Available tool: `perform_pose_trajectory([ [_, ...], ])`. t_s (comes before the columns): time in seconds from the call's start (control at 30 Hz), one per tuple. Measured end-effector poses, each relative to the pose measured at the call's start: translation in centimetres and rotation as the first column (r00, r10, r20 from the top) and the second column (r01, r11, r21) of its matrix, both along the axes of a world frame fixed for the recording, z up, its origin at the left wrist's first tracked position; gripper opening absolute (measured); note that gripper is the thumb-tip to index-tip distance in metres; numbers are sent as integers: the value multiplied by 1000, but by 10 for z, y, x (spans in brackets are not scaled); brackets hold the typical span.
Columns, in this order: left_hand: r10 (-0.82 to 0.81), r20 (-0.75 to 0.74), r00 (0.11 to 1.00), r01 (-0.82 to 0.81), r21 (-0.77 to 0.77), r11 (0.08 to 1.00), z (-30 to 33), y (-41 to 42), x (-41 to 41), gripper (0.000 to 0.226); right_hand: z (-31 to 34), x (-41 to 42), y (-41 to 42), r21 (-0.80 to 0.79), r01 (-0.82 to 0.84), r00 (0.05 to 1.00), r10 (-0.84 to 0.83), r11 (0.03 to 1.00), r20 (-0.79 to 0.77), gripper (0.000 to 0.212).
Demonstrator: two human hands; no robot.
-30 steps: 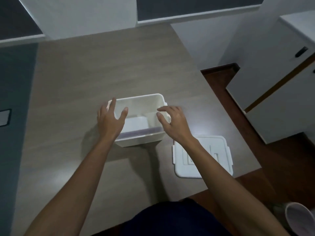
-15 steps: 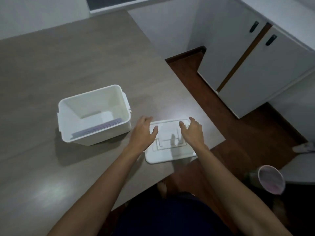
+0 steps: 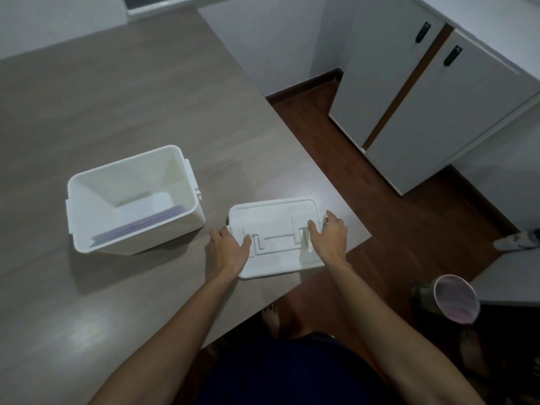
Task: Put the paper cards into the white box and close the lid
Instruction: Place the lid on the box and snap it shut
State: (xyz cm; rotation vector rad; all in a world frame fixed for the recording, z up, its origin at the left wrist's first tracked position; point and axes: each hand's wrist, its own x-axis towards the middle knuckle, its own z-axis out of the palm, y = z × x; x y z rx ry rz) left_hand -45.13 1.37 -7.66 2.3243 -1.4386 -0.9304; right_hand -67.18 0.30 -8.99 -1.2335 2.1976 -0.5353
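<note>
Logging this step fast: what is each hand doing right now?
Left hand: open, resting on the left edge of the lid; no closed grasp yet.
Right hand: open, fingers at the lid's right edge, same.

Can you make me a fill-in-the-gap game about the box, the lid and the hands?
1. The paper cards lie inside the white ____.
2. The lid lies flat on the ____, to the right of the box.
3. The left hand and right hand both touch the ____.

Missing words: box; table; lid
</note>
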Motion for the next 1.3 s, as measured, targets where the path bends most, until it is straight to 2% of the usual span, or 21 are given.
perform_pose_trajectory([
  [0.1,1,-105,995,-22,-196,980,10,-8,-8,61,9,-2,-3,-103,121,992,-117,987,40,64],
  [0.27,-54,18,998,55,-521,852,54,-23,-12,63,37,5,-21,-228,304,942,-256,925,216,64],
  [0.37,-42,72,997,79,-654,753,83,-33,0,64,61,21,-35,-304,337,921,-244,891,303,55],
  [0.47,43,54,998,8,-711,703,105,-41,33,68,87,52,-53,-358,301,915,-162,884,370,51],
  [0.67,245,-58,968,-226,-628,745,125,-43,122,75,106,126,-84,-413,105,917,73,905,392,56],
  [0.8,356,-56,933,-331,-527,783,118,-31,181,69,106,178,-98,-390,-109,922,239,915,303,53],
  [0.97,453,-54,890,-431,-423,797,94,-19,244,65,106,235,-109,-376,-329,884,422,866,199,42],
  [1.1,478,-40,877,-462,-344,818,75,-20,270,68,91,260,-115,-312,-389,879,450,867,156,45],
  [1.3,480,-168,861,-508,-291,810,67,-32,279,75,86,267,-118,-307,-349,906,402,885,129,54],
])
